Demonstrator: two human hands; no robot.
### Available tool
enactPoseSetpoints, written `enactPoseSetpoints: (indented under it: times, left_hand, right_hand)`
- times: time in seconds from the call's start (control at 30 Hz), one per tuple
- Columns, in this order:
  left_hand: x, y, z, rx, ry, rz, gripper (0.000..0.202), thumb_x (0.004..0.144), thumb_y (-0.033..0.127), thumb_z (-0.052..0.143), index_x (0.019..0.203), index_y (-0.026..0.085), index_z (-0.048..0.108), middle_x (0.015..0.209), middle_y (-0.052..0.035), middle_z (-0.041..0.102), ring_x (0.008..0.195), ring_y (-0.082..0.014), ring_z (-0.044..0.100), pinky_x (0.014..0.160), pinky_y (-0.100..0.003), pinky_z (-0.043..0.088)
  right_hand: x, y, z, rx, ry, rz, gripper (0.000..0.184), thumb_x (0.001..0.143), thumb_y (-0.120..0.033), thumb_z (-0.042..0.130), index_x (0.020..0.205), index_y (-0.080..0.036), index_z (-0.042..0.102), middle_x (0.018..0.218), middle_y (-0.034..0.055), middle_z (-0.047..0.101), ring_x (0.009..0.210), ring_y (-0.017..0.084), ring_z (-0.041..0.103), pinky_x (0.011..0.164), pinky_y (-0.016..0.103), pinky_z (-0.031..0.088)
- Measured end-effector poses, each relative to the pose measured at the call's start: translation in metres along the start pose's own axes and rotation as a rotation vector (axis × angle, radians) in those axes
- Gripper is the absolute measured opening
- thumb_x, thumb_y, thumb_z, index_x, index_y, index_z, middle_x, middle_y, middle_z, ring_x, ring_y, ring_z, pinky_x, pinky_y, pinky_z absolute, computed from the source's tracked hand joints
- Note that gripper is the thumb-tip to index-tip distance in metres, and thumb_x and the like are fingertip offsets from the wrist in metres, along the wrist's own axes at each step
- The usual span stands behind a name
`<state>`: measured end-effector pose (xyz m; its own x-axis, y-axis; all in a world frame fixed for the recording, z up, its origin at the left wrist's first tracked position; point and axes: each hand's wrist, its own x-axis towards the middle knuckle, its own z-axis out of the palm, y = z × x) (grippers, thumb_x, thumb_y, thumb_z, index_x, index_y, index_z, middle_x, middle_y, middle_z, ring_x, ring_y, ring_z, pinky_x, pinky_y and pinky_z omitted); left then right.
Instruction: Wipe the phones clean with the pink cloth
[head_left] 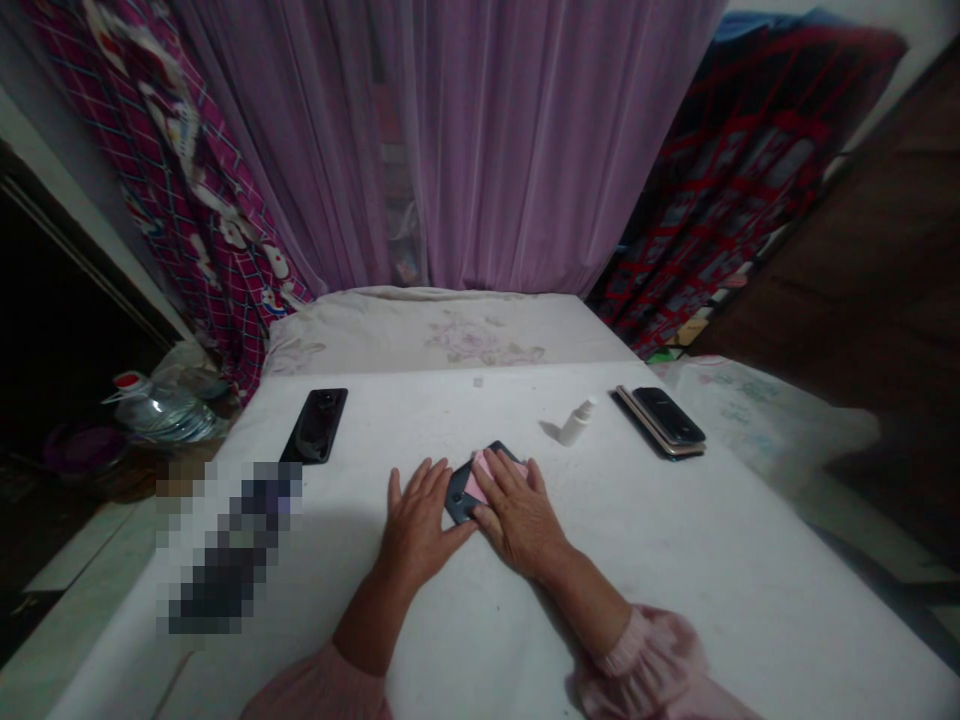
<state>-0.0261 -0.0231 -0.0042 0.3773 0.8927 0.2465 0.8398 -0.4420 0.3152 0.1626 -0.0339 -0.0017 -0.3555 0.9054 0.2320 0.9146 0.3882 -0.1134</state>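
A dark smartphone (458,499) lies back side up on the white-covered table, with its camera spot near the lower left corner. My left hand (416,525) rests at that phone's left end, fingertips along one edge and thumb at the near edge, steadying it. Under the fingers of my right hand (517,510) is a pink cloth (478,484), pressed flat onto the phone's back. The cloth and my right hand hide much of the phone. Beyond my right hand stands a small white spray bottle (577,422).
A black phone (319,425) lies at the table's left, near a pixelated dark area (240,550). Several stacked phones (664,420) sit at the right. Purple curtains (525,150) hang behind the table (480,650). A large water bottle (169,410) stands off the left side.
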Motion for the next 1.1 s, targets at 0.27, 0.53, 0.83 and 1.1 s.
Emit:
enactPoseSetpoints:
  times: [0.27,0.53,0.83,1.1]
  left_hand:
    - [0.003,-0.004,-0.004,-0.022,-0.049,0.002,0.059,0.082,0.042,0.067,0.135,0.021,0.052,0.145,-0.0119,0.051,0.137,-0.034,0.041,0.115,-0.063,0.017]
    - [0.002,-0.011,0.001,-0.012,-0.017,0.062,0.058,0.083,0.042,0.065,0.135,0.021,0.051,0.144,-0.0115,0.051,0.137,-0.0335,0.042,0.115,-0.062,0.018]
    - [0.002,-0.016,0.011,-0.014,0.117,-0.015,0.052,0.077,0.041,0.071,0.122,0.019,0.057,0.142,-0.0156,0.053,0.135,-0.0348,0.044,0.114,-0.057,0.029]
    - [0.004,-0.019,0.011,-0.028,0.094,-0.013,0.054,0.079,0.04,0.072,0.127,0.021,0.057,0.138,-0.0139,0.057,0.134,-0.0348,0.046,0.112,-0.059,0.029]
  right_hand:
    - [0.007,0.012,0.003,-0.063,0.0,0.156,0.056,0.099,-0.041,0.037,0.15,-0.018,0.033,0.156,0.0149,0.033,0.143,0.033,0.029,0.111,0.061,0.02]
    - [-0.004,0.003,0.001,0.052,0.037,0.012,0.051,0.099,-0.039,0.039,0.147,-0.021,0.039,0.153,0.0114,0.04,0.141,0.03,0.034,0.113,0.057,0.015]
    - [0.002,0.023,0.0,0.156,0.33,0.202,0.024,0.091,-0.024,0.055,0.109,-0.023,0.072,0.112,0.0083,0.07,0.102,0.023,0.058,0.086,0.036,0.039]
    - [0.021,-0.019,0.004,0.18,0.243,0.087,0.014,0.086,-0.018,0.064,0.092,-0.024,0.075,0.09,0.0045,0.068,0.083,0.018,0.053,0.071,0.031,0.032]
